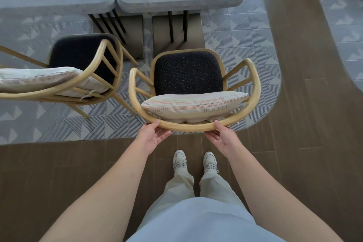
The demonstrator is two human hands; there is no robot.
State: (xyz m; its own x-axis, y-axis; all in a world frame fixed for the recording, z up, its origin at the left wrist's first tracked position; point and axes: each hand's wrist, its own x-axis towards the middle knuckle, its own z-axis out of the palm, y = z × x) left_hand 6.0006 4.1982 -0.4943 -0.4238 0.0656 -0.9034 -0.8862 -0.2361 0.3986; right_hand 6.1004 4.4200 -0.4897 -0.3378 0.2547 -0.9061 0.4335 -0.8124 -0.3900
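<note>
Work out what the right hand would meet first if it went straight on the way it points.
The right hand grips the chair's back rail, so that comes first. Just beyond it is probably the striped cushion leaning inside the rail, though depth is unclear.

Soft daylight, sharp focus, edges bowed

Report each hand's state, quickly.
Left hand: grips the chair's back rail, thumb on top, fingers underneath.
Right hand: grips the same back rail, thumb on top, fingers underneath.
</note>
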